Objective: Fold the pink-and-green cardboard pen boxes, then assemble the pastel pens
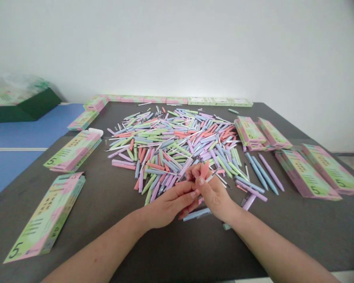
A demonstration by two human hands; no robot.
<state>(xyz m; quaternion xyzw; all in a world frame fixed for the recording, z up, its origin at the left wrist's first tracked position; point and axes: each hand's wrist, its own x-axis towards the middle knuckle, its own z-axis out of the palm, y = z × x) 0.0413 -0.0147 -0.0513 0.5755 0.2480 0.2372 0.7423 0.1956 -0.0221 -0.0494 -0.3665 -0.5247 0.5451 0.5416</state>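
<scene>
My left hand (172, 202) and my right hand (209, 190) meet at the near edge of a big pile of pastel pen parts (177, 145). Between the fingers of my right hand is a coral pen piece (205, 169), pointing up, with a thin pale refill (211, 176) beside it. My left hand's fingers are closed around a coral part, mostly hidden by the fingers. A light blue pen (197, 214) lies on the table just under the hands.
Flat pen boxes (73, 151) line the left side, the back edge and the right (309, 173) of the dark table (297, 236). Two blue pens and a purple pen (270, 171) lie right of the pile. A dark green bin (26, 108) stands on a blue surface at far left.
</scene>
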